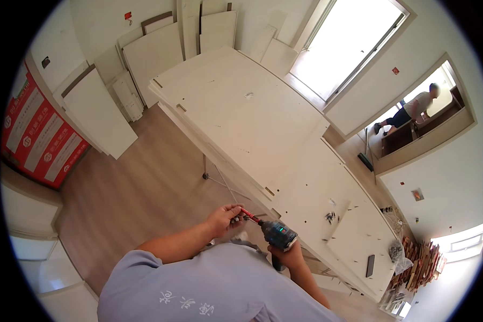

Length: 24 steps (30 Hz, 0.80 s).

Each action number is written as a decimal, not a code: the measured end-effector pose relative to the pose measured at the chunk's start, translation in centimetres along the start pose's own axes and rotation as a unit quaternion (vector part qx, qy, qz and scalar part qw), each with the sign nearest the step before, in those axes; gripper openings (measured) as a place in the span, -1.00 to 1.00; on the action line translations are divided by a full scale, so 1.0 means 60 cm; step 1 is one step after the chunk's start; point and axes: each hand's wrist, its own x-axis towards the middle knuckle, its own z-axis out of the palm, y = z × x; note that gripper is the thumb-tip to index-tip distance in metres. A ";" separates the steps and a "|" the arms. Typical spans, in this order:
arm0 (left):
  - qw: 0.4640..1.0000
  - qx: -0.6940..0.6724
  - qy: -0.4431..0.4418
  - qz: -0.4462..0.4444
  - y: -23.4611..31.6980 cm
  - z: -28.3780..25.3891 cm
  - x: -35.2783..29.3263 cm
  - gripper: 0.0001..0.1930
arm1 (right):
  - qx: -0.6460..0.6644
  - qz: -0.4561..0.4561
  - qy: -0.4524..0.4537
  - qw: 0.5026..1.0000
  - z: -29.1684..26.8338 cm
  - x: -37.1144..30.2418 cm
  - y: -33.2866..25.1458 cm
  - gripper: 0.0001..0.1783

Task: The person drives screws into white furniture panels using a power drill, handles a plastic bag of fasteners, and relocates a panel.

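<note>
Your right hand point(288, 254) is wrapped around the handle of a dark power drill point(279, 235) that shows a small green light; the drill is level with the near long edge of a big white desk point(241, 123), towards its right end. A red bit point(250, 216) reaches from the drill to your left hand point(224, 220), whose thumb and fingers are pinched together on its tip; small dark pieces show under those fingers, too little to make out. The desk slants across your view from far left to near right, its pale top dotted with holes and notched along the near edge. On its right half, a little pile of dark fittings point(330, 217) lies beside a smaller white panel point(359, 236). A dark rectangular block point(370, 265) rests near the right end, and a clear plastic bag point(396, 251) sits by the far right corner. Beyond that corner is a stack of reddish wood strips point(421, 263). White boards point(155, 56) lean on the wall past the desk's left end, and a red and silver sheet point(43, 129) stands at your far left. Through a wall opening at the right, another person point(413, 107) bends forward.
</note>
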 end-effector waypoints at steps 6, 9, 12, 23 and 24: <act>0.994 0.109 0.008 -0.020 0.134 -0.036 0.048 -0.80 | 0.235 0.112 -0.052 0.964 0.002 0.136 -0.107 -0.50; 0.986 0.164 0.022 -0.013 0.214 -0.043 0.071 -0.76 | 0.219 0.109 -0.109 0.963 -0.010 0.226 -0.123 -0.51; 0.978 0.198 0.049 0.051 0.306 -0.057 0.106 -0.75 | 0.204 0.048 -0.134 0.968 0.013 0.337 -0.151 -0.62; 0.988 -0.025 0.057 0.142 0.637 -0.213 0.170 -0.77 | 0.040 -0.001 0.035 0.999 0.163 0.788 -0.280 -0.69; 0.988 -0.043 0.041 0.146 0.673 -0.232 0.175 -0.76 | 0.048 0.001 0.044 0.998 0.179 0.823 -0.297 -0.70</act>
